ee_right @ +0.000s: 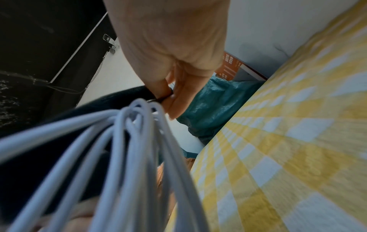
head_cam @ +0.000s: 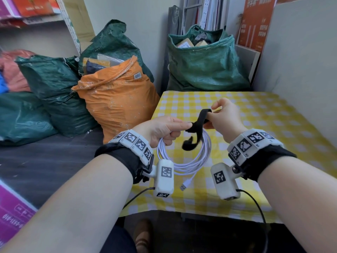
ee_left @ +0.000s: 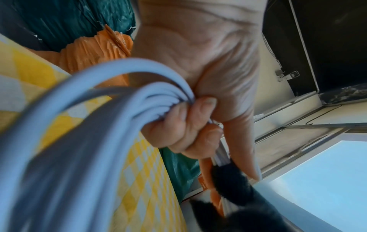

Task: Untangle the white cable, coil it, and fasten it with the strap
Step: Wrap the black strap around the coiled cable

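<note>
The white cable (head_cam: 184, 162) hangs as a round coil above the yellow checked table (head_cam: 255, 114), its USB plug (head_cam: 184, 186) dangling at the bottom. My left hand (head_cam: 164, 130) grips the coil's upper left, fingers curled round the bunched strands (ee_left: 158, 100), and its fingertips also touch the black strap (head_cam: 196, 130). The strap passes over the top of the coil, one end hanging loose (head_cam: 188, 145). My right hand (head_cam: 221, 115) pinches the strap's other end (ee_right: 163, 98) above the coil (ee_right: 139, 141).
An orange sack (head_cam: 116, 99) and green sacks (head_cam: 206, 59) stand on the floor to the left of and behind the table. A grey panel (head_cam: 300, 52) rises at the right. A purple box (head_cam: 12, 212) lies at the lower left.
</note>
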Demonstrator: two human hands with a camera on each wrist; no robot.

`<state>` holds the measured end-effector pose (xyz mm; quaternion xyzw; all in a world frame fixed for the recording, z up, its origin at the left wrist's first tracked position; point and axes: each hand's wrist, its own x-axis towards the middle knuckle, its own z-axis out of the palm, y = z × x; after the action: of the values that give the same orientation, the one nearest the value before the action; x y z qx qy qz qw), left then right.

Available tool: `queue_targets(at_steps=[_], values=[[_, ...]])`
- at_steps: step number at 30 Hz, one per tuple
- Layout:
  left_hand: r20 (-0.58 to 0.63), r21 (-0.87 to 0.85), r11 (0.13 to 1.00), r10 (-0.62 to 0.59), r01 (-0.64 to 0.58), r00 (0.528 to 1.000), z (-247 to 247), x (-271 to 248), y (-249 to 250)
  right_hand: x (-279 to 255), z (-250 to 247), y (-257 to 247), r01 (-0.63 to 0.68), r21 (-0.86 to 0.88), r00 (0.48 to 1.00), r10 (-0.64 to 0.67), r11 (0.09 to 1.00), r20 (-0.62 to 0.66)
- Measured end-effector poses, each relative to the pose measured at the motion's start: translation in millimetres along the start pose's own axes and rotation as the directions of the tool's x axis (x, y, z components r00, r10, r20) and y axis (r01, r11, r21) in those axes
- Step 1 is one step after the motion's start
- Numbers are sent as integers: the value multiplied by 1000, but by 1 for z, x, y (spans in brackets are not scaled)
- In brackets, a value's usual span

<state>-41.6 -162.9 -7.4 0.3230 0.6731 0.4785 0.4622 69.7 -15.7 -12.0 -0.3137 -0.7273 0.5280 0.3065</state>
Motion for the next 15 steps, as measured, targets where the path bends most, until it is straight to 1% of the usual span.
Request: queue_targets(at_steps=[2, 4, 6, 7, 9, 10, 13, 15], values=[[29, -17, 1000, 14, -13, 999, 0, 0, -1, -1, 0, 0, -44, 3, 998, 44, 999, 50], [38, -30, 999, 43, -41, 998, 0, 2, -1, -2, 1, 2, -60, -49, 996, 63, 997, 69], [41, -55, 994, 92, -89, 995, 1, 3, 0, -3, 2, 4, -98, -62, 983, 106, 993, 153], [45, -66, 991, 119, -116, 992, 1, 3, 1, -4, 2, 4, -140, -45, 965, 146, 989, 219], [55, -78, 985, 161, -156, 985, 3, 1, 2, -7, 1, 4, -225, -33, 911, 222, 974, 347], [56, -87, 982, 175, -169, 983, 3, 1, 3, -8, 0, 3, -248, -39, 885, 243, 968, 398], [63, -166, 971, 185, -173, 981, 4, 0, 3, -8, -2, 5, -293, -35, 823, 270, 956, 500], [87, -193, 969, 173, -154, 981, 4, 0, 5, -8, -3, 5, -296, -72, 783, 285, 952, 552]])
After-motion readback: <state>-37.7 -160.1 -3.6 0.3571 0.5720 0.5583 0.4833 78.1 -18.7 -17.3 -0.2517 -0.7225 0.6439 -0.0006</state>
